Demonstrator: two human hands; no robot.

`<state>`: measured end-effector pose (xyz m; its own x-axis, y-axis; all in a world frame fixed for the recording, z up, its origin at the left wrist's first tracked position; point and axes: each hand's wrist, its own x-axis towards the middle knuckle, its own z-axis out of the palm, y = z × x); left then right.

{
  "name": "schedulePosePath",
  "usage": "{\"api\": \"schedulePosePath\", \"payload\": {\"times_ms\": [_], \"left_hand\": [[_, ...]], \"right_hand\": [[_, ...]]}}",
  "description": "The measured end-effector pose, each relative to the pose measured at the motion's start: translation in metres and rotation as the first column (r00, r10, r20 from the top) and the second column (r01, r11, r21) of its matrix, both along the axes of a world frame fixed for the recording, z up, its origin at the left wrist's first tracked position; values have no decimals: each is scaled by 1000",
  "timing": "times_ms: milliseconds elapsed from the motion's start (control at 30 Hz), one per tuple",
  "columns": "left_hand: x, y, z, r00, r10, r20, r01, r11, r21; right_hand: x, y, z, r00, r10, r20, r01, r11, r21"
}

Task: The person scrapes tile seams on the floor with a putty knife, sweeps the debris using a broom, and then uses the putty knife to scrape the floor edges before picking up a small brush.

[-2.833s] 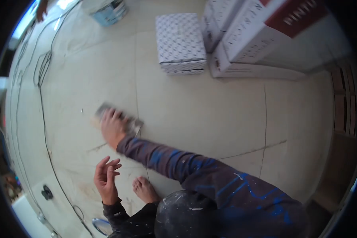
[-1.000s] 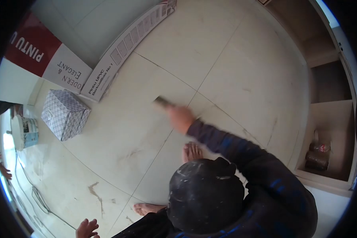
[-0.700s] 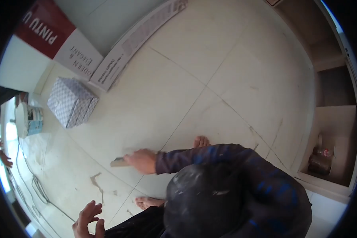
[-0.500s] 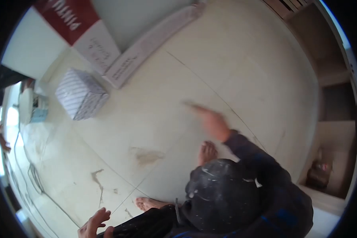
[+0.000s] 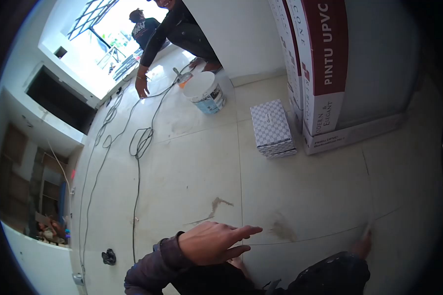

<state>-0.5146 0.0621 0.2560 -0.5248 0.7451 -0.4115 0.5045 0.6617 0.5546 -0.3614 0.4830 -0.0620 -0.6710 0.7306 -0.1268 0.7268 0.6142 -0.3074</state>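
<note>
My left hand (image 5: 211, 242) reaches across the lower middle in a dark sleeve. Its fingers are stretched out and apart, and it holds nothing. It is above the tiled floor (image 5: 192, 162), near a brown stain (image 5: 282, 227). At the lower right, my right hand (image 5: 363, 246) is blurred and dim. A thin pale shape (image 5: 369, 227) projects from its fingers; its kind cannot be made out. Farther ahead, a patterned box (image 5: 270, 123) sits on the floor beside tall cartons marked PINTU UPVC (image 5: 330, 46).
A white bucket (image 5: 205, 93) stands near a crouching person (image 5: 179, 29), whose hand (image 5: 142, 87) hangs toward the floor. Another person (image 5: 143, 29) is by the bright opening. Cables (image 5: 142, 142) trail along the left, with a small black object (image 5: 109, 256) nearby.
My view has swung left and up, bringing the bucket, cables and other people into sight. My left hand now extends across the middle; my right hand appears at the lower right.
</note>
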Motion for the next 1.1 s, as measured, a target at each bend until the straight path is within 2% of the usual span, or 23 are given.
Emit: {"api": "schedulePosePath", "payload": {"times_ms": [67,133,233,267,333,400,500,600,667,733,800,833,933,967,1100], "left_hand": [[-1,5,1,1000,-5,-9,5,1000,-5],[-3,10,5,999,-12,53,19,991,-134],[-2,15,6,998,-24,65,35,986,-165],[1,13,0,999,-35,-8,35,996,-81],[5,16,-3,1000,-23,-14,23,999,-26],[6,20,-5,1000,25,-9,-25,999,-29],[5,30,3,997,59,55,-54,995,-84],[10,26,14,990,131,60,-128,990,-54],[14,21,14,977,191,95,-190,981,-22],[18,6,8,973,214,88,-211,977,-40],[19,11,12,966,238,103,-227,968,-107],[23,19,23,951,282,126,-258,950,-177],[36,1,28,960,236,149,-212,964,-161],[37,-4,29,956,250,151,-221,957,-187],[45,-8,32,960,228,161,-181,947,-264]], "right_hand": [[-16,-30,7,998,57,-19,-58,997,-59],[-38,-69,18,988,153,-22,-154,979,-137],[-84,-133,53,938,345,-7,-332,897,-290],[-89,-153,51,910,414,-31,-403,863,-306],[-100,-194,48,838,539,-86,-534,776,-336],[-119,-224,34,766,615,-188,-638,693,-336],[-121,-235,38,715,681,-158,-670,603,-433],[-102,-179,52,804,559,-203,-587,696,-414],[-67,-112,59,870,444,-214,-490,828,-272],[-14,-37,68,958,256,-129,-273,953,-133],[49,31,69,999,-8,35,8,1000,-4],[84,53,66,993,-97,72,94,995,43],[172,95,62,873,-467,141,445,881,161],[194,102,54,865,-482,139,461,873,161],[271,102,26,642,-737,211,706,675,213]]}}
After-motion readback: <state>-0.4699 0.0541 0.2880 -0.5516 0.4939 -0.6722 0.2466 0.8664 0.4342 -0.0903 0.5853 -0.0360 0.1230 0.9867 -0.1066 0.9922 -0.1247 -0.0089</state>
